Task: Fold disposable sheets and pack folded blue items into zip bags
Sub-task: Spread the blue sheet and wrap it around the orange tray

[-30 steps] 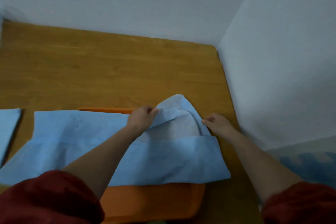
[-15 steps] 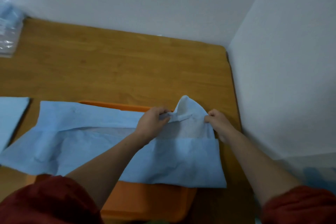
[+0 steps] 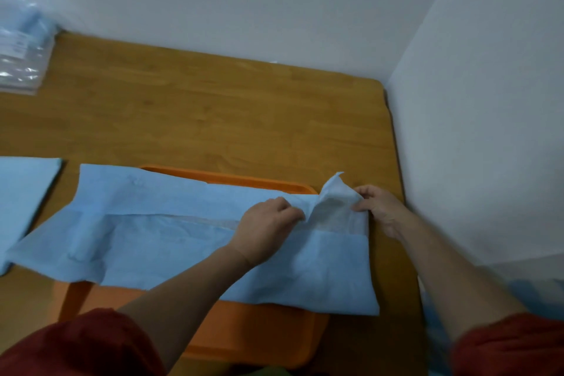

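Observation:
A long blue disposable sheet (image 3: 171,241) lies half folded across an orange tray (image 3: 262,336) on the wooden table. Its near edge is turned up into a band. At the sheet's right end a flap (image 3: 332,201) stands raised, pale side showing. My left hand (image 3: 268,226) pinches the flap's left side with curled fingers. My right hand (image 3: 378,207) pinches its right side at the sheet's end. Both forearms reach in from below, red sleeves at the bottom corners.
Another blue sheet (image 3: 24,201) lies flat at the left edge. A stack of clear zip bags (image 3: 21,52) with blue contents sits at the far left corner. White walls close off the table's back and right sides. Bare wood (image 3: 213,113) stretches behind the tray.
The raised flap has been drawn narrower and shifted toward the sheet's right end, with both hands closer together on it. The view has swung left, bringing the zip bags into sight.

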